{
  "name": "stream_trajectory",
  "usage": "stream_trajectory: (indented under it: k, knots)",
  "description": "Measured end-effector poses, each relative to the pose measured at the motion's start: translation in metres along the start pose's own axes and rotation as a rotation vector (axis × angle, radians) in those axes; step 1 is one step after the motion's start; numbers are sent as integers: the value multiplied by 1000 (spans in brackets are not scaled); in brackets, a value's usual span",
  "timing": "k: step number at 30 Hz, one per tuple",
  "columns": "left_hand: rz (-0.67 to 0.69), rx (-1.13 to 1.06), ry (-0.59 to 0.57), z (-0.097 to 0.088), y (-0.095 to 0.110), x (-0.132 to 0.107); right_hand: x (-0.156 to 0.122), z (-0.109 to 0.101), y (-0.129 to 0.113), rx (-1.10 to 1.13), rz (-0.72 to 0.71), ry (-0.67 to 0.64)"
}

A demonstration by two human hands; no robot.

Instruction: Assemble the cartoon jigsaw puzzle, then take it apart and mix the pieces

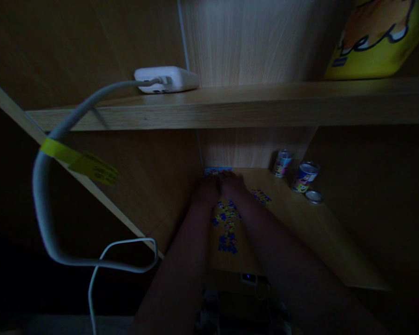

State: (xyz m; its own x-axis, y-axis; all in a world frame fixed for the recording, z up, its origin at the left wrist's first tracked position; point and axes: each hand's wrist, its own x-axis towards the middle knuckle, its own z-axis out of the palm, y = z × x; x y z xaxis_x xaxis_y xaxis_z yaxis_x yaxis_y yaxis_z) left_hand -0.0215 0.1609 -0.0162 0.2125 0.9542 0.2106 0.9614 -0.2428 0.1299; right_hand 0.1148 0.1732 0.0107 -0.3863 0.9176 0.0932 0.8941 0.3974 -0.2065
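Note:
The scene is very dark. My left hand point(205, 188) and my right hand point(232, 182) rest side by side at the far end of a wooden desk point(286, 218), touching a blue-edged assembled puzzle section point(217, 170) by the back wall. The fingers are too dark to make out. Loose blue and yellow puzzle pieces point(226, 228) lie scattered between my forearms. A smaller cluster of pieces point(261, 196) sits just right of my right wrist.
Two small printed cans point(304, 177) and a round lid point(314, 197) stand at the desk's back right. On the shelf point(230, 111) above sit a white power adapter point(165, 79) with a thick grey cable point(42, 186) and a yellow box point(377, 37).

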Motion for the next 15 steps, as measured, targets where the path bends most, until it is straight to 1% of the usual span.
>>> stream_trajectory:
  k: [4,8,15]
  knots:
    - [1,12,-9,3,-1,-1,2,1,1,11,15,-7]
    - [-32,12,-17,4,-3,-2,4,4,-1,12,-2,-16]
    - [-59,-4,-22,0,0,-3,5,6,0,21,-47,-24]
